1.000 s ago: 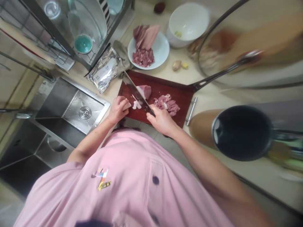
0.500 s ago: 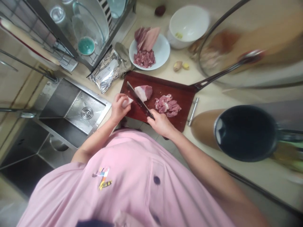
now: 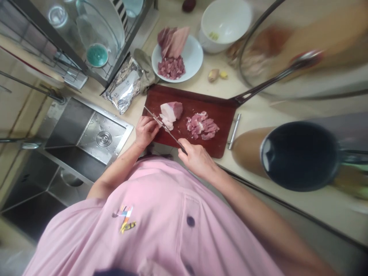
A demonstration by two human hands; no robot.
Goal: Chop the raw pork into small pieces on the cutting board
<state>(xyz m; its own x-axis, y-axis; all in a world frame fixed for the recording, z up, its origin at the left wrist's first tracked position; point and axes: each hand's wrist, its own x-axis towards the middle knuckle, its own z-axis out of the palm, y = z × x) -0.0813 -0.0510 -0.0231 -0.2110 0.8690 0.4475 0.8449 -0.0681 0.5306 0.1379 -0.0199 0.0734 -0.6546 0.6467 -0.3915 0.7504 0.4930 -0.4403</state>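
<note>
Our right hand (image 3: 195, 156) is closed around the handle of a knife (image 3: 163, 126), at the near edge of the dark red cutting board (image 3: 221, 126). The thin blade runs up and to the left from that hand, across the board, and its far end meets our left hand (image 3: 146, 130). That hand sits at the board's left edge with the fingers curled in; they rest on small pale pieces of meat beside the blade, though we cannot tell if they pinch them.

Just past the blade lies a chunk of raw meat (image 3: 171, 110), pink with a pale fatty side, on the board's left half. To its right, apart from it, sits a heap of cut meat pieces (image 3: 202, 125) near the middle of the board.

Beyond the board stands a white plate (image 3: 194, 59) with more meat, sliced and diced, and further back a white bowl (image 3: 227, 21). A silver foil packet (image 3: 123, 86) lies to the left of the plate. The steel sink (image 3: 86, 134) is left of our left hand. To the right stands a dark pan (image 3: 299, 155), well apart from the board.
</note>
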